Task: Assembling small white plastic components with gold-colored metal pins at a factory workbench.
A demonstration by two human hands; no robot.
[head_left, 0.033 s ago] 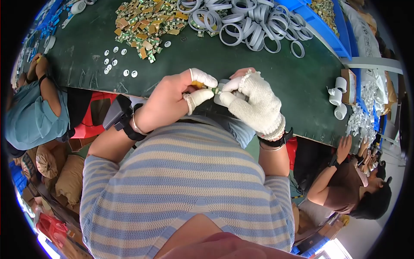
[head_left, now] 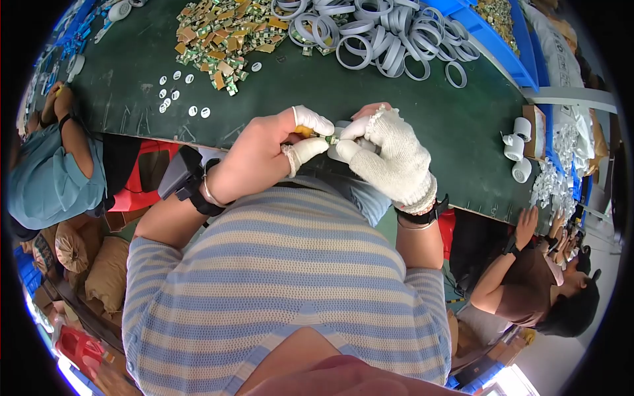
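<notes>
Left hand [head_left: 254, 155], with white caps on its fingertips, stays pinched shut on a small green and yellow part [head_left: 316, 136], same as before. Right hand [head_left: 389, 158], in a white glove, still curls onto it over the green table [head_left: 462, 125]. Blue bin [head_left: 508, 49] holds small yellow pieces.
</notes>
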